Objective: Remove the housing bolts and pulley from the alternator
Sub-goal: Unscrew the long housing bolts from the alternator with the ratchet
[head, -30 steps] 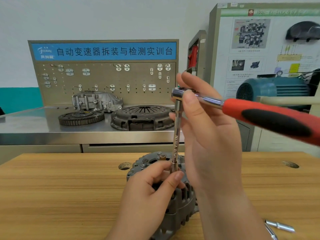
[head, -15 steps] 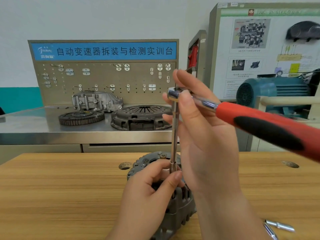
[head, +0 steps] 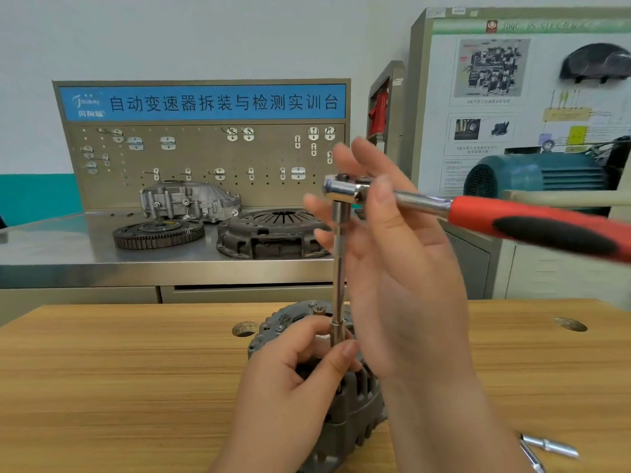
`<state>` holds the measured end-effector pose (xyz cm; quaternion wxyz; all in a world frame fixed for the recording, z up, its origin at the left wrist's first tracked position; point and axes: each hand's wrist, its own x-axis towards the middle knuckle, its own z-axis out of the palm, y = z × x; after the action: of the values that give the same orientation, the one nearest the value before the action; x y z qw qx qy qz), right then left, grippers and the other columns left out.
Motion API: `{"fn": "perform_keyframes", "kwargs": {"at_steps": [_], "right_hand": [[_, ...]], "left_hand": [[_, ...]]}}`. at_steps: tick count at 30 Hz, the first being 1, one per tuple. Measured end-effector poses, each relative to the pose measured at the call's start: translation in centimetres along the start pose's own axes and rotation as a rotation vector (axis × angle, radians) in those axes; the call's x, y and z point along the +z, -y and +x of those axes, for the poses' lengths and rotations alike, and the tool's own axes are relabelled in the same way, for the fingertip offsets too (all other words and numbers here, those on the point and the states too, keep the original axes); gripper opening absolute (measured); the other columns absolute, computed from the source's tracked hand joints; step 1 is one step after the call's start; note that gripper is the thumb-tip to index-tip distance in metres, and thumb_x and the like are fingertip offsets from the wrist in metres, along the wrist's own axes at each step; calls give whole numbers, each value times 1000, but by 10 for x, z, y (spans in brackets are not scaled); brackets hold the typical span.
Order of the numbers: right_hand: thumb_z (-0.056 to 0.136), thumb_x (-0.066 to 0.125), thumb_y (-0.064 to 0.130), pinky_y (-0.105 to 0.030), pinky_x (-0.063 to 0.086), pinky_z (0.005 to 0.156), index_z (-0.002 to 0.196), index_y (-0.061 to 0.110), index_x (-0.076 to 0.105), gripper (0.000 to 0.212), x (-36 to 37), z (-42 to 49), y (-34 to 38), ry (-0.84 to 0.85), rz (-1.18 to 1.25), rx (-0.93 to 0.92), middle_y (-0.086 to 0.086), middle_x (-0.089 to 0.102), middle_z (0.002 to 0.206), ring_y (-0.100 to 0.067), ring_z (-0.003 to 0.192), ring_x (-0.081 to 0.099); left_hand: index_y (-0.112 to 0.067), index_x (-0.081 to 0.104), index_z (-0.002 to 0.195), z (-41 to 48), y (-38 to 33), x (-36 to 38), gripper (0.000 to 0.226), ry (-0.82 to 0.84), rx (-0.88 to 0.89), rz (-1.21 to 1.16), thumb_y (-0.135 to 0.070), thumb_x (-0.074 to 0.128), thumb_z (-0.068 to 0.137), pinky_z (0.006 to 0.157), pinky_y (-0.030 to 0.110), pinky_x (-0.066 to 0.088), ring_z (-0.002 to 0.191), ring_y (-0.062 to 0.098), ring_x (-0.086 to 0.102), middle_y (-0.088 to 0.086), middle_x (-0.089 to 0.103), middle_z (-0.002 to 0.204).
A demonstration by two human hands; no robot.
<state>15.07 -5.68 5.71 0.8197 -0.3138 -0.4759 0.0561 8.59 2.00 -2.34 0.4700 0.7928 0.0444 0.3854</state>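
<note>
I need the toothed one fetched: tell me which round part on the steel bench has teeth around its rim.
The flat flywheel on the left, ringed with teeth. The clutch cover to its right is domed, radially slotted, toothless.

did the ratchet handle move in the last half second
Yes, the ratchet handle has swung up in view toward the teal motor; half a second ago its far end sat lower below it.
</note>
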Motion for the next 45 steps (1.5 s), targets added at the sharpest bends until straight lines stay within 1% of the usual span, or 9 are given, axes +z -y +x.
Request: {"fn": "perform_keyframes", "kwargs": {"at_steps": [5, 9, 15, 19, 24, 27, 35, 42, 45], "right_hand": [[81, 47, 51, -27, 56, 76, 114, 21, 63, 48, -2, 0, 1, 28, 151, 138, -2, 76, 97, -18, 79, 71], [83, 57, 41, -31, 52, 81, 108, 27, 71, 31, -1, -1, 1, 8, 5, 43, 9, 72, 100, -10, 86, 64], [90, 48, 34, -30, 51, 81, 109, 29, 68, 28, 1, 0, 3, 29, 101, 60, 7, 71, 114, -17, 88, 69], [86, 47, 44, -29, 56, 77, 114, 19, 62, 40, -3, 0, 4, 34, 182, 116, -4, 74, 107, -19, 74, 71], [87, 54, 35, -29, 50, 82, 109, 33, 69, 27, -2, -2, 2, 12, -10, 6, 7, 72, 105, -17, 91, 64], [93, 54, 30, -16, 46, 88, 119, 25, 65, 29, 0, -4, 4, 26, -295, -139, 14, 68, 102, 4, 100, 62], [88, 45, 42, -29, 56, 70, 116, 20, 60, 39, -3, 1, 4, 52, 220, 129, -3, 74, 107, -18, 67, 70], [87, 61, 30, -27, 51, 75, 107, 37, 69, 23, 1, -1, 0, 33, -111, -78, 12, 71, 108, -13, 89, 69], [88, 61, 33, -27, 51, 75, 109, 38, 68, 23, 2, -1, -2, 23, -69, -31, 13, 70, 113, -15, 87, 70]], "left_hand": [[-63, 59, 101, -3, 3, -1, 32, 22, 65, 49, -66, 46, 72, 75, 29, 52, 78, 11, 65, -12, 73, 79], [-59, 62, 92, -1, 2, -1, 18, 23, 37, 37, -49, 58, 77, 66, 8, 46, 76, -2, 67, -19, 73, 75], [-56, 64, 88, -1, 1, 0, 13, 4, 7, 31, -44, 67, 85, 63, 7, 45, 70, -3, 66, -15, 73, 71], [-62, 59, 100, -5, 5, 1, 30, 5, 46, 55, -64, 47, 72, 80, 29, 52, 87, 8, 67, -21, 73, 83], [-67, 57, 93, -1, 1, 1, 28, -6, -10, 78, -39, 57, 89, 70, 15, 44, 80, -4, 66, -24, 73, 77], [-65, 54, 96, 0, -3, 1, 34, -10, -58, 82, -32, 61, 92, 67, 14, 44, 77, -6, 66, -23, 72, 74], [-64, 56, 101, -4, 2, 2, 32, 25, 9, 93, -66, 42, 73, 87, 43, 50, 95, 14, 63, -26, 71, 86], [-61, 55, 97, 0, 0, 2, 27, 0, -43, 124, -34, 59, 92, 74, 26, 47, 80, -5, 65, -26, 71, 75], [-57, 57, 97, 0, 2, 3, 16, 2, -30, 118, -42, 57, 91, 77, 29, 50, 80, -3, 66, -23, 72, 75]]}}
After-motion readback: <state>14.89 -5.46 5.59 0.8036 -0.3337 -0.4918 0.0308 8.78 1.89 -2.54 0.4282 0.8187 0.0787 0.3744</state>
